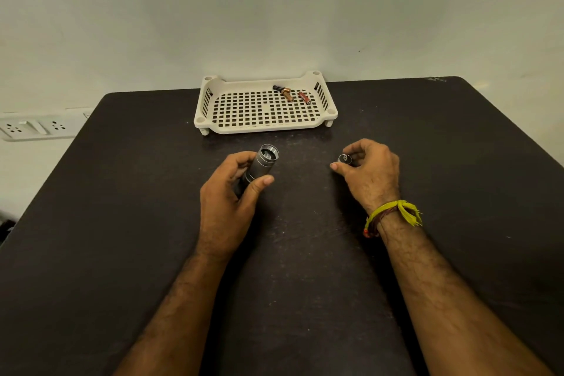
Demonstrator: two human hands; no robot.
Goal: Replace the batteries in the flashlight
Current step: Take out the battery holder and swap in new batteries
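The flashlight (262, 165) is gripped around its body by the left hand (227, 192), with the silver lens end pointed up and away toward the tray (210, 117). A small dark cap (345, 158), judged to be the flashlight's tail cap, is pinched by the fingers of the right hand (370, 171), well apart from the flashlight, so the body appears to have been opened. The open end of the flashlight is hidden inside the left palm, and whether cells are inside cannot be told. Beyond both hands, in the far right part of the tray, three batteries are seen: a black-and-copper one (280, 88), a copper one (287, 95) touching it, and a reddish one (304, 98) just beside them. Whether these are the spent cells or the fresh ones cannot be told from this view. As a judgement, the task is somewhere in its middle: the cap is off, but the flashlight is not yet closed. If the tray holds the fresh cells, the old ones are still to be taken out, and the new ones are to be fetched from beyond the right hand and slid in with correct polarity. If the tray holds the old cells, only the cap is left to be screwed back on. Both hands are held low over the table (122, 223), between the person and the tray.
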